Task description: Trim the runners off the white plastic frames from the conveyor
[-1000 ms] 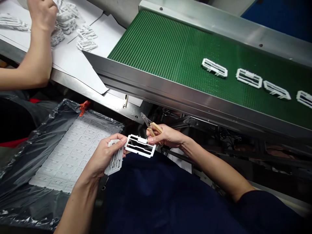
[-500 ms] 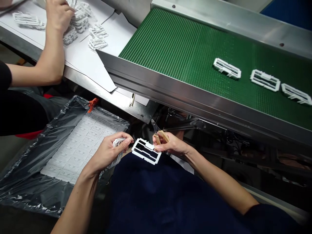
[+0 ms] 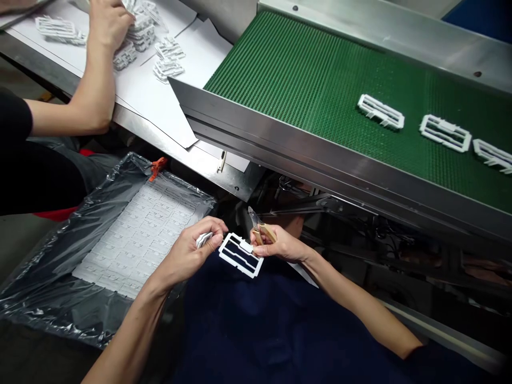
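Note:
My left hand [image 3: 200,248] is closed around several white plastic pieces [image 3: 203,239], partly hidden by the fingers. Its fingertips are close to the left end of a white rectangular frame [image 3: 240,265]; whether they touch it I cannot tell. The frame is tilted in front of the dark blue clothing. My right hand [image 3: 276,242] pinches the frame's right end between thumb and finger. In the same hand are cutting pliers [image 3: 260,226] with yellowish handles, their jaws pointing up and left.
A green conveyor belt [image 3: 312,90] carries white frames [image 3: 445,133] at the upper right. A lined box [image 3: 120,237] of layered white parts stands at left. Another person's arm [image 3: 98,80] reaches over a papered table [image 3: 140,96] with white piles.
The view has shifted a little, so the surroundings sit slightly further right. My left hand and the white frame are a bit lower and closer together. Both hands keep their holds.

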The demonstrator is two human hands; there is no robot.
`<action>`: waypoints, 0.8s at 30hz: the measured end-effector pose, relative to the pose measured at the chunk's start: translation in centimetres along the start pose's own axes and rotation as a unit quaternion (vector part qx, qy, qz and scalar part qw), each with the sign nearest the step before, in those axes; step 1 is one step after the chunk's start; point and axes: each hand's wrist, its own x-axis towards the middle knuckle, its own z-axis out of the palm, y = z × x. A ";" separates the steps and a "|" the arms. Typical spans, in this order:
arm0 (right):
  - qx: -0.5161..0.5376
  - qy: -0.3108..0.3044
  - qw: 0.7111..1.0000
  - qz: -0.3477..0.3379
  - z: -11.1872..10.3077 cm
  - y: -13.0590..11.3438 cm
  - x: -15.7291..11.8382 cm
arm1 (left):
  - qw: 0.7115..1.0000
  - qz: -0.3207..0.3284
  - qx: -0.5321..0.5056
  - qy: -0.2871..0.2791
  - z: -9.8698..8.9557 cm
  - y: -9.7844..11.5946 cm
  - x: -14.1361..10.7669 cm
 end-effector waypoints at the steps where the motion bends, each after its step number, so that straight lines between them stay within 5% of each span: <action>1: -0.001 -0.005 1.000 -0.001 0.1 0.2 0.1 | 1.000 0.011 -0.010 0.013 0.2 0.0 0.0; 9: -0.032 0.000 0.999 -0.002 1.6 2.3 -0.3 | 0.989 -0.013 -0.139 -0.040 1.6 -0.1 -0.3; 13: -0.203 0.019 0.979 -0.007 2.1 0.8 -2.5 | 0.990 -0.012 -0.108 -0.089 2.2 0.8 -0.8; 18: -0.518 0.063 0.853 -0.019 1.9 -4.1 -5.7 | 0.995 -0.004 -0.065 -0.081 2.8 1.9 -0.6; 24: -0.673 0.035 0.739 0.009 2.1 -8.4 -7.0 | 0.995 -0.008 -0.049 -0.090 3.2 2.6 0.0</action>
